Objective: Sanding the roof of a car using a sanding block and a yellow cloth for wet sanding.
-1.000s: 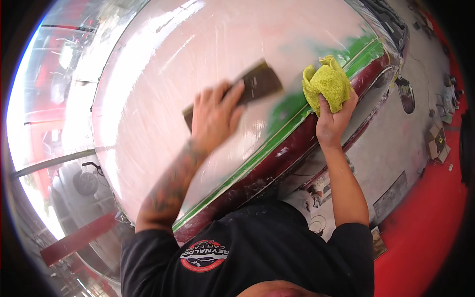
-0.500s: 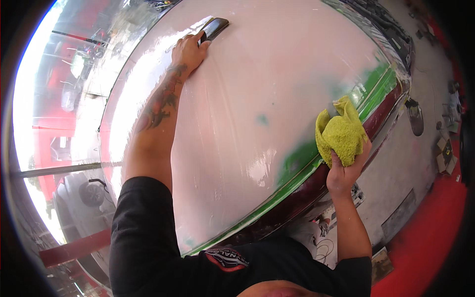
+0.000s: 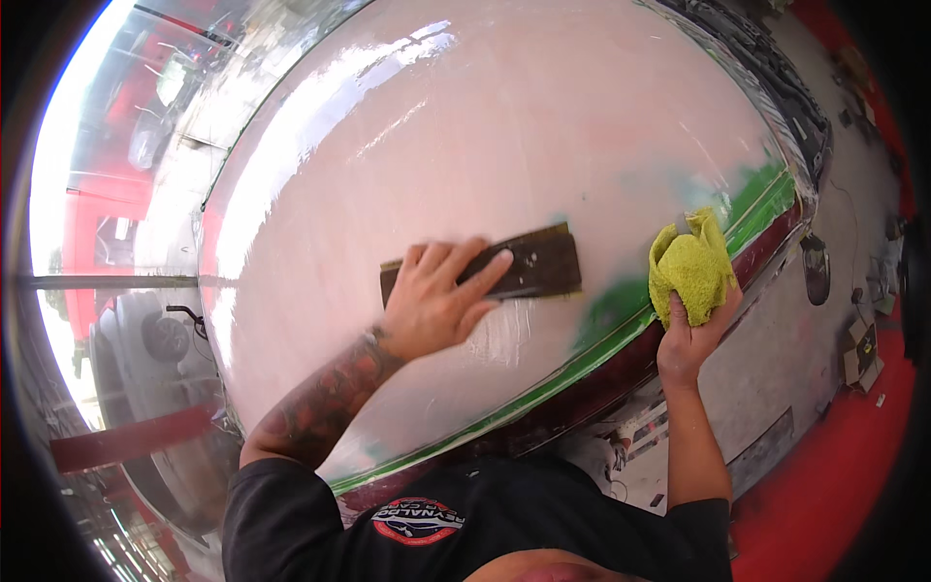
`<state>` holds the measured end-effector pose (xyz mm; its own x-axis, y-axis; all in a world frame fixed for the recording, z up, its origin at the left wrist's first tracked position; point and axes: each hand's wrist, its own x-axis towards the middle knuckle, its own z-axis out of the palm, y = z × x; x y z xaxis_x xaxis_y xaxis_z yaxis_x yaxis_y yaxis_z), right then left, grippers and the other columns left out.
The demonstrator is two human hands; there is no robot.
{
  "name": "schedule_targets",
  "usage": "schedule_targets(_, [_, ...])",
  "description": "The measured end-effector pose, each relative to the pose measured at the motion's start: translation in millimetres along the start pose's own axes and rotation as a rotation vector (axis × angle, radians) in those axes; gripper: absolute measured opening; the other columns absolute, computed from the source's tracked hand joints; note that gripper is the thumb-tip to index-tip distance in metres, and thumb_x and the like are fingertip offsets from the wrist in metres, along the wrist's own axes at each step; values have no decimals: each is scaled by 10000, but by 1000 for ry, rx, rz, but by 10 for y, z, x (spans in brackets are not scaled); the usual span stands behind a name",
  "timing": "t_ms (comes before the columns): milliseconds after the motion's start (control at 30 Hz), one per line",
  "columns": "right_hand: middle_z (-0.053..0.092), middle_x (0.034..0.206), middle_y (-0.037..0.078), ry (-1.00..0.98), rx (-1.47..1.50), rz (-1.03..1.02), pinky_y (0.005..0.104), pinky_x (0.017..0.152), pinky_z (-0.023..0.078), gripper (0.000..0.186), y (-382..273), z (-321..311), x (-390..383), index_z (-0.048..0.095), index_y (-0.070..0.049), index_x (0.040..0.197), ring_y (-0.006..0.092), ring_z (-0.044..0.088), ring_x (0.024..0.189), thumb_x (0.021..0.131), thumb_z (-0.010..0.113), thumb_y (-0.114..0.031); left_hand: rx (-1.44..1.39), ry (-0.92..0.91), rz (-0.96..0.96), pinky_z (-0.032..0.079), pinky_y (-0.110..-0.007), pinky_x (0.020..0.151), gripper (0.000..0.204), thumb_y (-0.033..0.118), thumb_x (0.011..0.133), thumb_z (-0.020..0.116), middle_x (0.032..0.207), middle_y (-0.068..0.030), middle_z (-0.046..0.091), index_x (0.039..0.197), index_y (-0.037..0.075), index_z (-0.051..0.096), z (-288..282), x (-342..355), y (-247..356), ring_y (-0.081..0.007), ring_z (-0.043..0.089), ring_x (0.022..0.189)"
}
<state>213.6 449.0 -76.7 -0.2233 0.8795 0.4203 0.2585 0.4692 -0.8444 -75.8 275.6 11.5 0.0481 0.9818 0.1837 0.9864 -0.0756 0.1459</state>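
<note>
My left hand (image 3: 436, 301) grips a long dark sanding block (image 3: 538, 262), lying on the middle of a large glossy pale-pink car panel (image 3: 504, 126). The panel has green patches (image 3: 611, 315) and a green strip along its near edge, with maroon paint (image 3: 524, 422) below. My right hand (image 3: 689, 344) holds a crumpled yellow-green cloth (image 3: 693, 272) beside the green strip on the right. Streaks of wet shine show on the pink surface around the block.
A silver vehicle (image 3: 145, 359) and a red beam (image 3: 131, 436) are on the left. Grey floor (image 3: 747, 436) runs along the right side, with a cardboard box (image 3: 858, 359), cables and red flooring (image 3: 815, 480) beyond.
My left hand and the block swept up to the far left, then came back down toward the middle. My right hand and the cloth sit lower and farther right than a second ago.
</note>
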Motion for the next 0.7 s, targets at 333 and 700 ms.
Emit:
schedule_targets(333, [412,1396,183,-11,2,-20,457,1149,302,590,29,-20,-63,397,12,1446,336,421,1329,957,691,-137,222,167,-628,474,-431,1010,453,367,942,642,1249,-127,684,1333,140,677,196,1437,-2446,-358,603,1122])
schedule_targets(700, [390,1426,231,-34,-141,-56,494,1140,312,583,20,29,17,420,-2,1438,400,420,1334,941,702,-122,-95,-30,-101,443,-453,930,552,319,831,758,1351,-151,562,1346,154,648,-211,-1067,637,-297,563,1100])
